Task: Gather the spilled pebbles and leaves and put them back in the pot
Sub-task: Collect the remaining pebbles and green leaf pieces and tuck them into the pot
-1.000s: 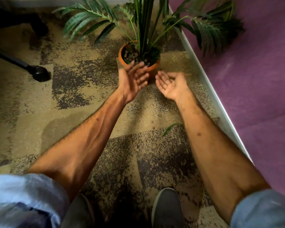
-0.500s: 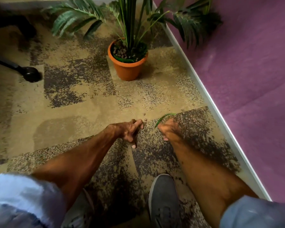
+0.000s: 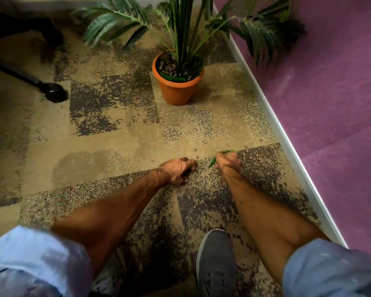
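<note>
1 green leaf (image 3: 211, 163) is gripped in the right hand (image 3: 227, 162), fingers curled round it, both ends sticking out just above the carpet (image 3: 116, 136). About 5 loose pebbles (image 3: 196, 156) lie scattered around the 2 hands. 1 of them sits just beyond the left hand (image 3: 177, 170), whose fingers are curled under; I cannot tell whether they pinch anything. 1 terracotta pot (image 3: 176, 93) stands upright well ahead, near the white skirting (image 3: 287, 136). 1 grey shoe (image 3: 216, 260) rests nearest the camera.
</note>
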{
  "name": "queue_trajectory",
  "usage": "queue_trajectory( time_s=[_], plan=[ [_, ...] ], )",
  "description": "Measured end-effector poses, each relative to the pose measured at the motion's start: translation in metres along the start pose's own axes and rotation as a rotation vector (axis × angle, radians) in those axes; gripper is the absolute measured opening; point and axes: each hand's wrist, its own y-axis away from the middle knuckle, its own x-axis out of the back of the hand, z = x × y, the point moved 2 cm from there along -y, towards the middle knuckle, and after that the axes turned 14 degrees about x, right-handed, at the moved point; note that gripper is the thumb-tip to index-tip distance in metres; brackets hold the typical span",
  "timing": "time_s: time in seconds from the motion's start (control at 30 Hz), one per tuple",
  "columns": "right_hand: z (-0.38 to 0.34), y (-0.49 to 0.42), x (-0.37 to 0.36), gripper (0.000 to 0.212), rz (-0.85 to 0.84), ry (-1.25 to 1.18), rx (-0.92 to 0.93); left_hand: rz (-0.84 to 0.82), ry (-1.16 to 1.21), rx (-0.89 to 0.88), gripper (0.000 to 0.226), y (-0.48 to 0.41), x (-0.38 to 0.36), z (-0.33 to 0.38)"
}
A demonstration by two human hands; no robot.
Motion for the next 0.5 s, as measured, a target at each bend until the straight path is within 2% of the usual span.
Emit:
queue_trajectory(
  time_s=[0.17, 0.27, 0.33, 0.43, 0.5],
  plan=[
    [-0.013, -0.006, -0.013, 0.029, -0.025, 0.088, 0.116, 0.036, -0.006, 0.155, 0.034, -0.007, -0.02, -0.007],
    [-0.02, -0.005, -0.022, 0.027, -0.06, 0.168, 0.226, 0.042, 0.192, 0.246, 0.024, -0.003, -0.013, -0.003],
    [-0.023, 0.0, -0.028, 0.02, -0.132, 0.209, 0.319, 0.099, 0.33, 0.288, 0.017, -0.002, -0.004, -0.004],
    [-0.025, 0.004, -0.036, 0.019, -0.155, 0.192, 0.397, 0.206, 0.394, 0.311, 0.032, -0.01, 0.006, -0.015],
    [-0.029, 0.008, -0.043, 0.016, -0.156, 0.22, 0.456, 0.291, 0.439, 0.286, 0.029, -0.01, 0.015, -0.017]
  ],
)
